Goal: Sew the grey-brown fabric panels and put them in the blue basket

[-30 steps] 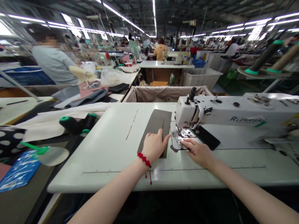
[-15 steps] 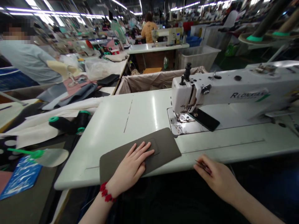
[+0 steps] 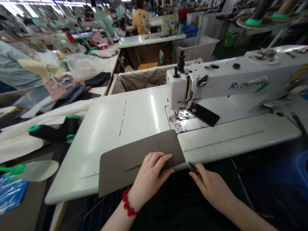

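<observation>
A grey-brown flat panel [image 3: 113, 166] with a stitched rectangular outline lies at the front edge of the sewing table [image 3: 108, 118]. My left hand [image 3: 151, 173], a red bracelet at its wrist, is closed at the panel's front right part. Its fingers are on top and the thumb is at the front edge. My right hand [image 3: 211, 183] is closed round small dark thread snips [image 3: 192, 167]. Their pointed tip is beside the panel's front right corner; the handle is mostly hidden in the fingers.
A white sewing machine [image 3: 216, 80] stands behind the panel, with a black phone [image 3: 204, 115] lying by its needle plate. Black thread cones [image 3: 48, 133] and fabric pieces lie to the left. Behind the table is a cloth-lined bin [image 3: 134, 78]. A person in orange [image 3: 141, 21] is farther back.
My left hand has slid right along the panel to its front edge, and its fingers have curled. The right hand has brought the snips left to the panel's corner. The view has shifted.
</observation>
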Demonstrator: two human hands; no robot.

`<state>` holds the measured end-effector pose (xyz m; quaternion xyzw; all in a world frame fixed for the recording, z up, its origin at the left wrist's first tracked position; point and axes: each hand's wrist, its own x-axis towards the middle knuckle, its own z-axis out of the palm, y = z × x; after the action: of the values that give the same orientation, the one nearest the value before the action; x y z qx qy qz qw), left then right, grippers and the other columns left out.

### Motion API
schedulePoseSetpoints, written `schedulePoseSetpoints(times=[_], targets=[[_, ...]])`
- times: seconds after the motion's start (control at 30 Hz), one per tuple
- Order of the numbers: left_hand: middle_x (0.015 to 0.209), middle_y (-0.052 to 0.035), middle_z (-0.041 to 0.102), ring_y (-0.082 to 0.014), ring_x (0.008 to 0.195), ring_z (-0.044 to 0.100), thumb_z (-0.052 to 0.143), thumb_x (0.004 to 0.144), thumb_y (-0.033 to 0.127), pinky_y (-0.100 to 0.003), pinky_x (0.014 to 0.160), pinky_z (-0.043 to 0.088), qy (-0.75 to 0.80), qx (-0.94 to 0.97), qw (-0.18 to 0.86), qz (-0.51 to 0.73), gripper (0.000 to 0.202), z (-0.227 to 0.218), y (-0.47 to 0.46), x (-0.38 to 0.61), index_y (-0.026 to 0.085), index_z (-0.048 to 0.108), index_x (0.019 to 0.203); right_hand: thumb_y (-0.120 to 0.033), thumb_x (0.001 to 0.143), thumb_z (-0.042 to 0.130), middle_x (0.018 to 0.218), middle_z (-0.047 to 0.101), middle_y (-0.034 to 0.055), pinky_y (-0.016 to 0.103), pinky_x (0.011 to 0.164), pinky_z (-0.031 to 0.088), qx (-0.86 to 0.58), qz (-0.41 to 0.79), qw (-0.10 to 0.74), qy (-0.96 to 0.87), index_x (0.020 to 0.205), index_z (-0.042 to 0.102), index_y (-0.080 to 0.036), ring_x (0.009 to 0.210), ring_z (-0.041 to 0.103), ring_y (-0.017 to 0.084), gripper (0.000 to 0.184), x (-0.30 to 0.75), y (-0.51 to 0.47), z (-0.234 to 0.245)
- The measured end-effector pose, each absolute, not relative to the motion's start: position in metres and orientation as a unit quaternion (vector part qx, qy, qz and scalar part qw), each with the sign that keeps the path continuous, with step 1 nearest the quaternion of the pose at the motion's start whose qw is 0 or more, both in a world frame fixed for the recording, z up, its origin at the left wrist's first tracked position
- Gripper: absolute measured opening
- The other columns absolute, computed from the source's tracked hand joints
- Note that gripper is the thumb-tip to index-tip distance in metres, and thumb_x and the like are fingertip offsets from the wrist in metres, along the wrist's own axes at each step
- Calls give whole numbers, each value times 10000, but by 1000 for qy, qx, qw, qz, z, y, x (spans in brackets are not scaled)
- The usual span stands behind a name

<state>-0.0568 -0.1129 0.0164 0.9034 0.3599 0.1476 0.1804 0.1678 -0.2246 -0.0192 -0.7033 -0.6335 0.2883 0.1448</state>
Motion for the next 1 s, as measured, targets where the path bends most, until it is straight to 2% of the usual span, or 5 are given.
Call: schedulePoseSetpoints(times=[0.23, 0.53, 0.77, 0.87, 1.0], targets=[[1013, -55, 586, -208, 929, 541, 491, 967, 256, -378, 824, 476, 354, 879, 248, 202, 134, 0, -131, -6, 238, 594, 1051, -402, 1017, 296, 699, 653, 25, 280, 508, 336, -701, 251, 124, -656, 915, 453, -213, 613, 660, 214, 266, 158, -217, -16], [964, -48, 583, -204, 890, 538, 472, 968, 242, -381, 792, 461, 374, 874, 244, 193, 97, -3, -132, -1, 212, 560, 942, -341, 1020, 311, 695, 664, 14, 283, 487, 309, -697, 219, 128, -671, 906, 479, -212, 592, 657, 205, 241, 155, -211, -12], [1194, -47, 593, -191, 1144, 537, 449, 972, 235, -353, 995, 453, 275, 918, 261, 116, 184, 32, -99, -59, 258, 595, 1082, -380, 1009, 334, 631, 611, -14, 276, 510, 362, -726, 235, 172, -623, 899, 478, -221, 579, 634, 183, 242, 183, -215, -3], [1439, 15, 460, -238, 1372, 367, 458, 966, 321, -466, 1157, 284, 272, 947, 170, 30, 318, 34, -64, -116, 362, 552, 1267, -374, 986, 408, 792, 660, -6, 264, 597, 431, -680, 236, 200, -665, 1136, 499, -228, 683, 650, 167, 229, 194, -223, -3], [1557, -18, 273, -299, 1440, 222, 342, 980, 431, -560, 1151, 214, 458, 886, 71, 22, 506, 10, -17, -178, 352, 293, 1478, -248, 886, 553, 840, 678, -10, 274, 645, 464, -593, 219, 116, -766, 1501, 215, -252, 703, 648, 177, 701, 195, -237, -23]])
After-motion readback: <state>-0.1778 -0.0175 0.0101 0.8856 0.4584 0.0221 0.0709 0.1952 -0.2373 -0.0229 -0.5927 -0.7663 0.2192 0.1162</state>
